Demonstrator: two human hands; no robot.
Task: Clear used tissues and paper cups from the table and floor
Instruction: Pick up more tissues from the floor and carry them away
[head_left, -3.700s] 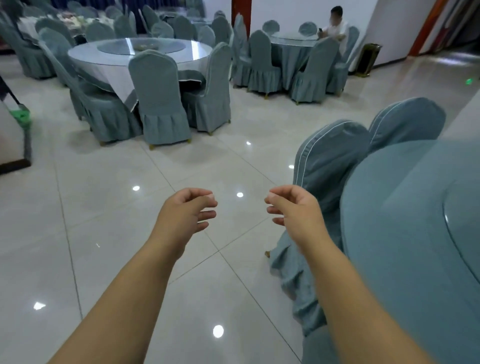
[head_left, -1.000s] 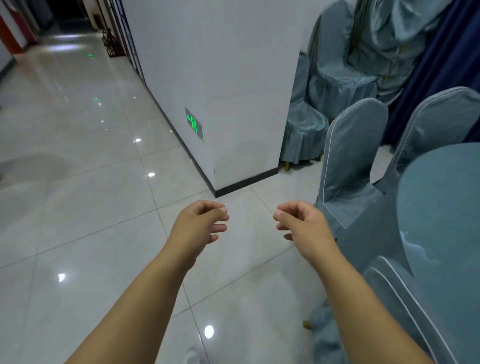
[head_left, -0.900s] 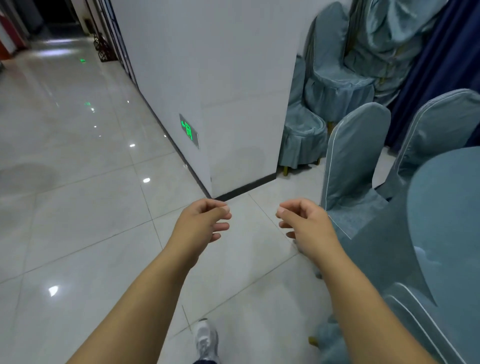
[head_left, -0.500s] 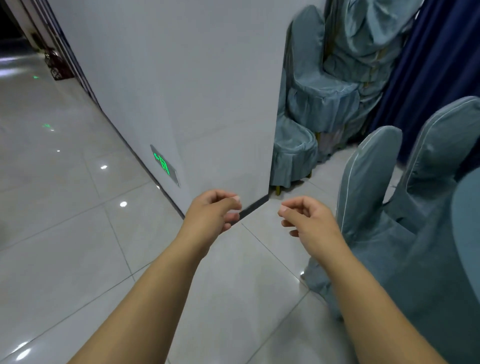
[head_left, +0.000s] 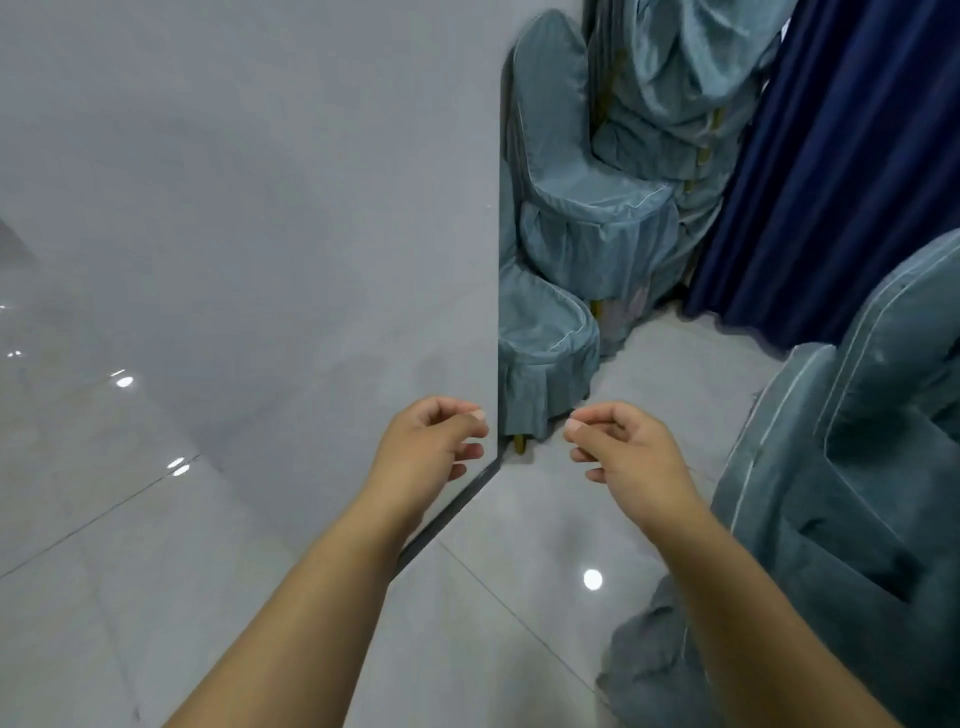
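Neither grip has anything in it: the left hand (head_left: 431, 452) and right hand (head_left: 623, 452) hang out front, fingers loosely curled, apart, closed on nothing. Between them runs the corner of a pale wall (head_left: 260, 208). Beyond it, covered chairs (head_left: 587, 234) are stacked by a navy curtain (head_left: 841, 156). No tissue or paper cup shows on the tiled floor (head_left: 545, 519) here. I'd expect both to be light and crushable: pinch a tissue anywhere, and take a cup gently round its sides.
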